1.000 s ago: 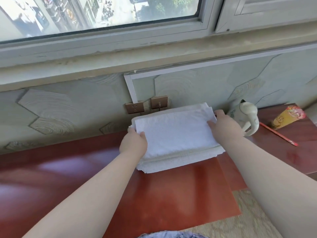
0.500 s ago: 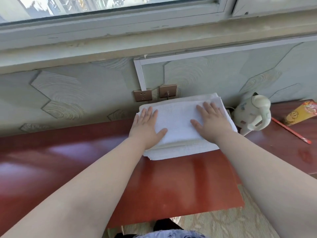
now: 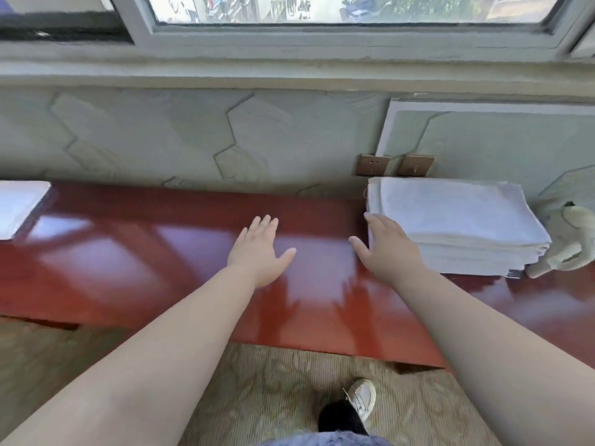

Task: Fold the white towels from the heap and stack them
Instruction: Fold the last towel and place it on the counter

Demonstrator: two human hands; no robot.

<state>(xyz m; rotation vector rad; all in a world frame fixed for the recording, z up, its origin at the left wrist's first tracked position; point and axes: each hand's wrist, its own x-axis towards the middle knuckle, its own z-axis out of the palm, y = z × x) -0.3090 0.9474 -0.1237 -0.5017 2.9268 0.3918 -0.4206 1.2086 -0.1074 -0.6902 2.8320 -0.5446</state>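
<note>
A stack of folded white towels (image 3: 457, 223) sits on the red-brown table (image 3: 161, 268) at the right, against the wall. My right hand (image 3: 386, 247) hovers flat, fingers straight, just left of the stack, its fingertips near the stack's left edge. Flat and spread, my left hand (image 3: 262, 249) floats over the bare middle of the table, holding nothing. A white cloth (image 3: 19, 204) lies at the far left edge of the table; only a part of it shows.
A white kettle (image 3: 570, 239) stands right of the stack. Two brown wall sockets (image 3: 396, 165) sit on the wall just behind it. The table's front edge runs above a patterned carpet, where one shoe (image 3: 360, 400) shows.
Both hands have lifted off the top of the towel stack and moved left. The view has swung left, so the stack now lies at the right.
</note>
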